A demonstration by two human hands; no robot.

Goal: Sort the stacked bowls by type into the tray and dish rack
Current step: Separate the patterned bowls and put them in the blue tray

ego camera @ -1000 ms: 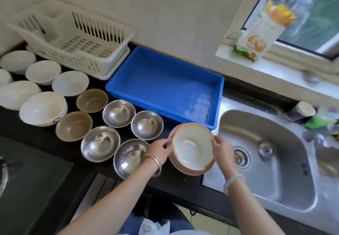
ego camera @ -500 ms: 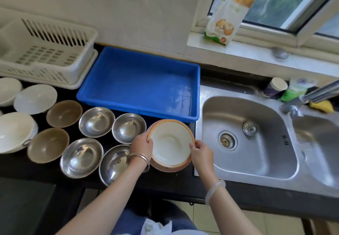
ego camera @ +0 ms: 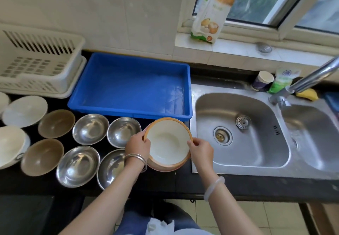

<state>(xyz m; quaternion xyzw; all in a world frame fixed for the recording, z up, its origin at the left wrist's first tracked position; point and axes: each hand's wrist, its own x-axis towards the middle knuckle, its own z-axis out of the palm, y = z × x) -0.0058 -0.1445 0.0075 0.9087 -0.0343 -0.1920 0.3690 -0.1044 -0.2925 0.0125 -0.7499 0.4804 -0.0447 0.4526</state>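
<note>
An orange-rimmed bowl with a white inside [ego camera: 167,143] sits on top of a matching stack on the black counter, just in front of the blue tray [ego camera: 132,86]. My left hand [ego camera: 138,145] grips its left rim and my right hand [ego camera: 200,149] grips its right rim. Several steel bowls [ego camera: 90,129] and two brown bowls [ego camera: 56,123] stand in rows to the left. White bowls [ego camera: 24,111] lie further left. The white dish rack [ego camera: 36,64] stands at the back left and holds nothing visible.
A steel double sink [ego camera: 240,133] lies right of the bowl, with a tap [ego camera: 311,77] over the divider. A paper cup [ego camera: 262,80], a green packet and a yellow sponge sit behind it. A food bag [ego camera: 212,12] leans on the window sill.
The view has swung to the right, so the rack and bowls sit further left in frame. Both hands stay on the orange-rimmed bowl, which now sits lower over its stack.
</note>
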